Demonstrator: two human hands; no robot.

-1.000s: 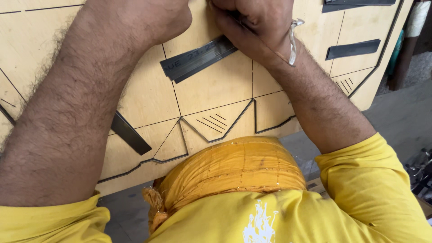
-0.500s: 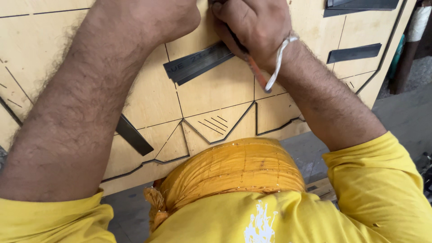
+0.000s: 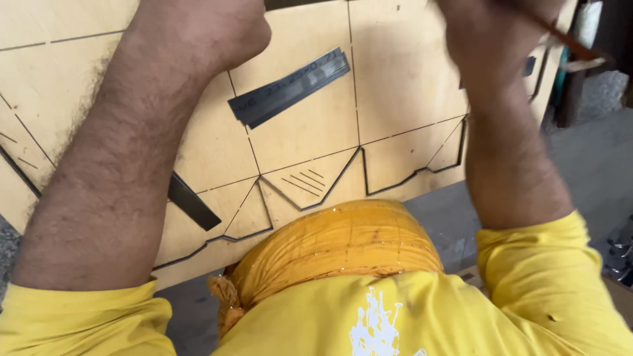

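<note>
Though raised, both hands are cropped.

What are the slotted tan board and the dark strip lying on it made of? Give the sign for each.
Slotted tan board: looks like plywood or similar wood sheet, matt and unpainted, with thin dark cut lines. Dark flat strip: probably steel, going by its grey sheen and thin straight edges, though the picture leaves that open.

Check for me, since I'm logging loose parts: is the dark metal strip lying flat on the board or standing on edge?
Flat: the dark metal strip shows its broad face against the board.
</note>
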